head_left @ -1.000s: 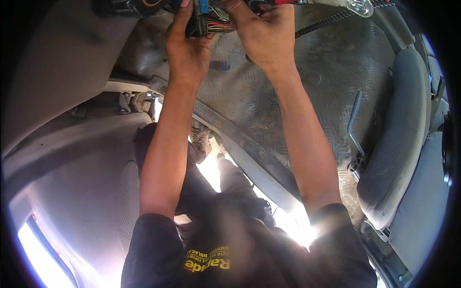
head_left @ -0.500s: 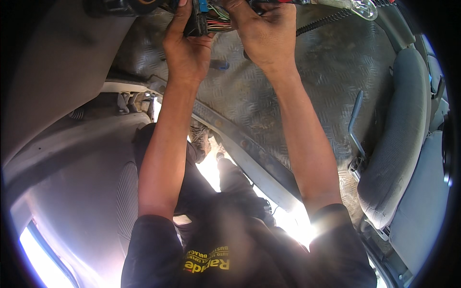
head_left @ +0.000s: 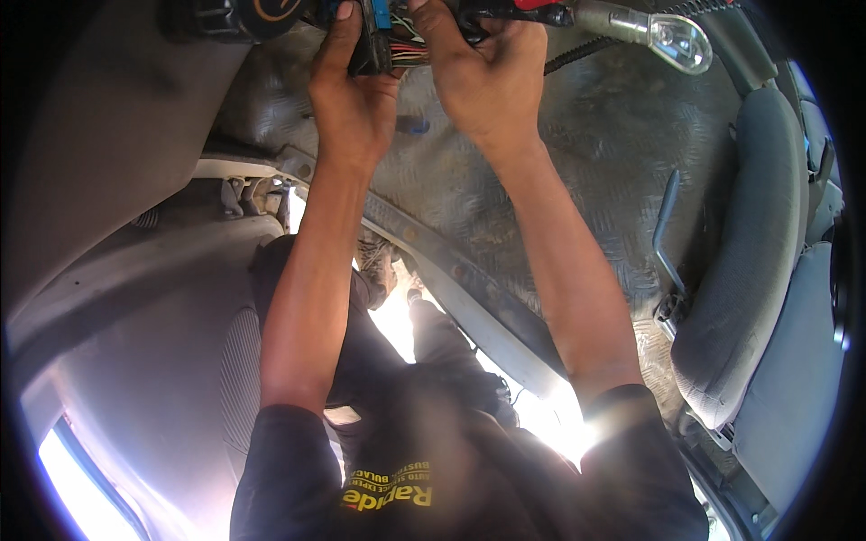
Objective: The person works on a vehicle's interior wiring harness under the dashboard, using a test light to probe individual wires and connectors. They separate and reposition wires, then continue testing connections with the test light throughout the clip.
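At the top edge, my left hand (head_left: 352,99) is closed around a black connector block (head_left: 371,54) with a blue part (head_left: 377,13) on it. Thin multicoloured wires (head_left: 410,54) leave the block's right side toward my right hand (head_left: 487,86). The right thumb and fingers are bent closed on a black lead (head_left: 472,25) beside those wires; its fingertips are partly hidden. From that hand a black and red lead runs right to a clear glass bulb (head_left: 681,43) in a pale socket (head_left: 613,20).
Below my hands lies a tread-patterned metal floor (head_left: 469,171). A grey seat (head_left: 744,261) stands at right beside a bent metal lever (head_left: 667,221). The open door panel (head_left: 153,307) is at left, the door sill (head_left: 469,298) runs diagonally, and a black round knob (head_left: 225,16) hangs upper left.
The bulb and its socket have dropped lower into view and shifted slightly left. My right hand has moved a little left, nearer the connector block; my left hand keeps its hold.
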Motion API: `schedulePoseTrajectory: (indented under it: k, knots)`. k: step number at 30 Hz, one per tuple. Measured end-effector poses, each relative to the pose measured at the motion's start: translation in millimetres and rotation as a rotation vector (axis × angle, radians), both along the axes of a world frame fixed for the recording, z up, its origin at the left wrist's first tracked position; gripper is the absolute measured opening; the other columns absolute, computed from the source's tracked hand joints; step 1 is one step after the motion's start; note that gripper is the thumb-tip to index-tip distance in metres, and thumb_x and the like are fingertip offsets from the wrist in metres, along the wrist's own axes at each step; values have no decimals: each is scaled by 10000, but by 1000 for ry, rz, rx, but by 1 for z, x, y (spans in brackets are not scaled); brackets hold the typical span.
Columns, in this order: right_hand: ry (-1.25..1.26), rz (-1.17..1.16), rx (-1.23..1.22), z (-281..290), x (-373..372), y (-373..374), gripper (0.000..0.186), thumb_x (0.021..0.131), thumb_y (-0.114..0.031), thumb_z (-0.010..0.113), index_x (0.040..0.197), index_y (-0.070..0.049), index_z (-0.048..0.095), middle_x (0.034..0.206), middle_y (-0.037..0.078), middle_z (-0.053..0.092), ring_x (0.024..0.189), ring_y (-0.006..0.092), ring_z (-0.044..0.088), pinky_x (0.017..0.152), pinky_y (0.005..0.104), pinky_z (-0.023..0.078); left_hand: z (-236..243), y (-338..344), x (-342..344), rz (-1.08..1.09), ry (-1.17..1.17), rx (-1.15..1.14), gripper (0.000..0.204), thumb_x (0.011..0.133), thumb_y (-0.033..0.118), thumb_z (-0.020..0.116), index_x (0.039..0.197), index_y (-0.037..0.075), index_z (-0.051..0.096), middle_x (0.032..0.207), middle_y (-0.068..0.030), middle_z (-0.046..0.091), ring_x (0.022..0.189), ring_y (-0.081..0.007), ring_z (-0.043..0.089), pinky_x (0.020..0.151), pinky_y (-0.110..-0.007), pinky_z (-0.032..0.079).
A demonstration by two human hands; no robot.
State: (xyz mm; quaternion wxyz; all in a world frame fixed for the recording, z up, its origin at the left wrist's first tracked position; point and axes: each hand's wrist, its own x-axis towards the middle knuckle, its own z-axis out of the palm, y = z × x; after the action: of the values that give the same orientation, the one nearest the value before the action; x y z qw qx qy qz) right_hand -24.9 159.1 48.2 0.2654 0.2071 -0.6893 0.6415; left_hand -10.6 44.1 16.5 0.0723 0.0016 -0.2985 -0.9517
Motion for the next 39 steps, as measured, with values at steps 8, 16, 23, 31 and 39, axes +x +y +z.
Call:
schedulePoseTrajectory:
  k: [8, 16, 23, 31, 39]
  knots:
    - [-5, 50, -141, -7, -1, -8, 171, 953, -12, 694, 1118, 21, 667, 1017, 87, 729, 894, 163, 681, 784, 297, 531, -11, -9, -1, -10, -17, -5, 309, 1042, 331, 608, 1248, 106, 655, 1136, -20, 745, 1010, -144, 717, 860, -329, 575]
    - [-162, 31, -37, -1, 9, -5, 71, 961, -25, 705, 1018, 15, 691, 926, 51, 724, 830, 119, 655, 728, 282, 517, -20, -17, 1, -69, 9, 46, 285, 1058, 302, 582, 1259, 112, 654, 1123, -11, 755, 1022, -130, 722, 883, -328, 568]
    - [-148, 30, -23, 1, 9, -4, 77, 978, -64, 705, 959, 10, 697, 842, 32, 711, 757, 96, 614, 675, 281, 494, -19, -17, 2, -84, 5, 56, 296, 1053, 321, 590, 1258, 118, 656, 1117, -11, 758, 1022, -130, 722, 893, -334, 570]
    - [-181, 19, 53, 4, 13, -2, 135, 996, -125, 702, 1020, 6, 721, 853, 43, 733, 764, 91, 623, 685, 290, 501, -16, -16, 3, -68, -10, 60, 301, 1051, 320, 592, 1264, 116, 651, 1140, -8, 754, 1029, -132, 720, 928, -331, 557]
    - [-229, 35, 83, 9, 12, 0, 148, 1003, -143, 691, 1022, 4, 706, 830, 37, 727, 727, 130, 658, 660, 308, 516, -9, -9, 4, -37, -8, 5, 345, 1052, 328, 593, 1321, 114, 623, 1206, -20, 724, 1095, -136, 686, 940, -370, 545]
